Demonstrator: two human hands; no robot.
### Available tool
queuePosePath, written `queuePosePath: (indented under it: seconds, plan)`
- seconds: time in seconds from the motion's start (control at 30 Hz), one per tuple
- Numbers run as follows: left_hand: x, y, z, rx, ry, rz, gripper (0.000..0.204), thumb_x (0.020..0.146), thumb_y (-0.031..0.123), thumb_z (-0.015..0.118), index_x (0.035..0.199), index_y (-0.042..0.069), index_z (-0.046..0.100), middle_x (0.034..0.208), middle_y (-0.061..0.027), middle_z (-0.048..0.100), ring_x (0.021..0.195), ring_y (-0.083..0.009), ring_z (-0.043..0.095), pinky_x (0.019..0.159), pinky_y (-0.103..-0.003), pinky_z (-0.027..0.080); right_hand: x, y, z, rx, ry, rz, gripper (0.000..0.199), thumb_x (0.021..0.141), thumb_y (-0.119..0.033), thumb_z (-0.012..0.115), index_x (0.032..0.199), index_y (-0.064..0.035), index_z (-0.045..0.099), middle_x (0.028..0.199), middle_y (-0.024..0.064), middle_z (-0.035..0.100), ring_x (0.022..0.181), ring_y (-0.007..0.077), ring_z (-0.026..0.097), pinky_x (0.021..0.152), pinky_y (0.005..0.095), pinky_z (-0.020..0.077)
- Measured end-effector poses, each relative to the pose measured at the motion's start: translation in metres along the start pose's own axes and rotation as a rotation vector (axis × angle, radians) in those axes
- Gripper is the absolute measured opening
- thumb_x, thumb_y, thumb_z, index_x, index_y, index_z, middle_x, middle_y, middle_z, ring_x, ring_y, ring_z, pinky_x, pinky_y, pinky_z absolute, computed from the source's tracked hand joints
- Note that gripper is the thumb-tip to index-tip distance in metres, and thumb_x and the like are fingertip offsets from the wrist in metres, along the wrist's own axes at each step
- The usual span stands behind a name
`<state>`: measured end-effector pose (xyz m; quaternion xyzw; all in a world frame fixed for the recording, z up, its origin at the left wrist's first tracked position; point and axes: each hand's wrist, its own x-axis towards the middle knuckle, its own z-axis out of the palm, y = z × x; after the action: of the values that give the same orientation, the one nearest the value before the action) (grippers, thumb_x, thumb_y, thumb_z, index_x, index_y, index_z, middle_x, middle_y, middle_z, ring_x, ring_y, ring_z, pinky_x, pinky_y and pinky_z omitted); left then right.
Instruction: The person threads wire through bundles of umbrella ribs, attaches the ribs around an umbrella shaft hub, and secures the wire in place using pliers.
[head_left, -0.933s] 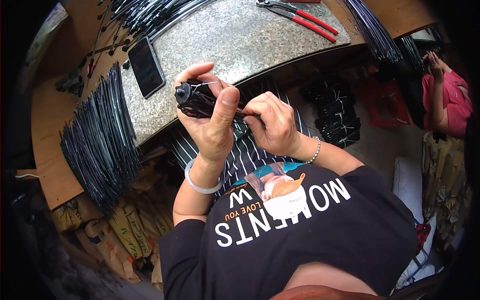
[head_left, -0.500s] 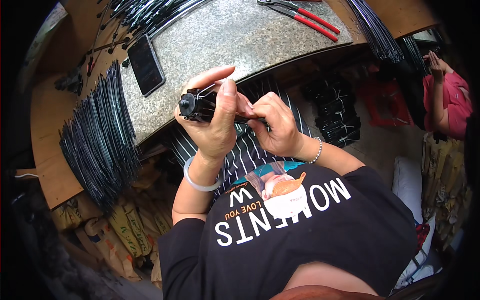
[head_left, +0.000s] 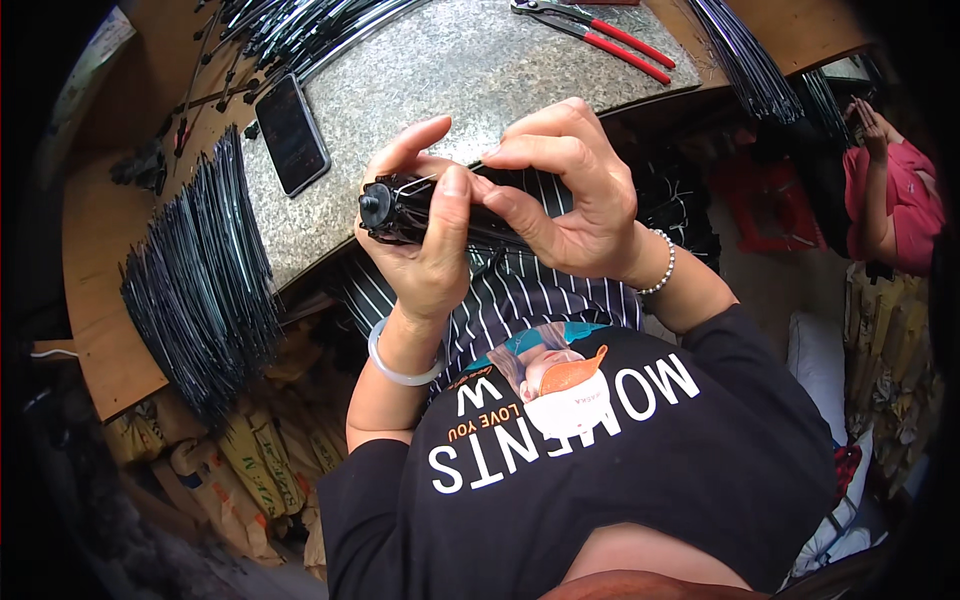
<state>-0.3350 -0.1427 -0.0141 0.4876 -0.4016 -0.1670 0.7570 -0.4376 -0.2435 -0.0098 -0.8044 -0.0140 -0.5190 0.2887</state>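
My left hand (head_left: 425, 250) is wrapped around a small black round part (head_left: 392, 208) with a knob on its end, held in front of my chest. My right hand (head_left: 565, 195) is right beside it, thumb and forefinger pinching a thin wire or rib at the part's top. The fingers of both hands touch. Whatever lies between the palms is hidden.
A speckled stone slab (head_left: 440, 80) lies ahead with a black phone (head_left: 292, 133) and red-handled pliers (head_left: 600, 35) on it. Bundles of thin black metal rods (head_left: 200, 280) lie on the wooden bench at left and rear. A person in pink (head_left: 895, 190) sits at right.
Both hands have stayed at the black part. My right hand has shifted from behind the left hand up and over the top of the part, fingers now pinching there.
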Motion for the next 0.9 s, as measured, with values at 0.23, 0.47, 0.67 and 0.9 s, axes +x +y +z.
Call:
queuePosePath:
  seconds: [0.23, 0.47, 0.67, 0.9]
  plan:
    - [-0.005, 0.005, 0.001, -0.100, 0.073, -0.119, 0.030, 0.084, 0.009, 0.059, 0.109, -0.006, 0.052, 0.075, -0.0053, 0.058, 0.063, -0.0060, 0.053, 0.061, -0.019, 0.044, 0.012, -0.001, 0.003, -0.034, 0.008, -0.039, 0.031, 0.072, -0.015, 0.073, 0.098, -0.0029, 0.061, 0.089, 0.0096, 0.059, 0.077, 0.0203, 0.052, 0.066, 0.0278, 0.0433]
    - [0.005, 0.000, 0.006, -0.027, 0.052, 0.109, 0.033, 0.085, 0.016, 0.061, 0.108, -0.007, 0.055, 0.097, -0.0117, 0.061, 0.067, -0.0055, 0.051, 0.060, -0.020, 0.043, 0.039, -0.012, -0.004, -0.041, -0.087, -0.130, 0.033, 0.065, -0.016, 0.076, 0.095, -0.0059, 0.066, 0.084, 0.0047, 0.056, 0.077, 0.0190, 0.048, 0.063, 0.0266, 0.0411]
    - [0.012, 0.016, 0.000, 0.179, -0.126, 0.223, 0.036, 0.085, 0.015, 0.061, 0.112, -0.008, 0.054, 0.102, -0.0115, 0.062, 0.069, -0.0058, 0.052, 0.059, -0.020, 0.042, 0.040, -0.025, -0.012, -0.125, -0.057, -0.206, 0.021, 0.070, -0.011, 0.073, 0.090, -0.0053, 0.067, 0.077, 0.0036, 0.054, 0.071, 0.0183, 0.046, 0.061, 0.0249, 0.0388]
    - [0.013, 0.014, -0.009, 0.367, -0.169, 0.220, 0.029, 0.085, 0.010, 0.059, 0.109, -0.006, 0.057, 0.084, -0.0068, 0.063, 0.056, -0.0045, 0.047, 0.053, -0.019, 0.039, 0.030, -0.030, -0.017, 0.629, -0.350, 0.514, 0.007, 0.085, -0.006, 0.057, 0.085, -0.0021, 0.062, 0.073, 0.0042, 0.054, 0.065, 0.0108, 0.048, 0.058, 0.0241, 0.0395]
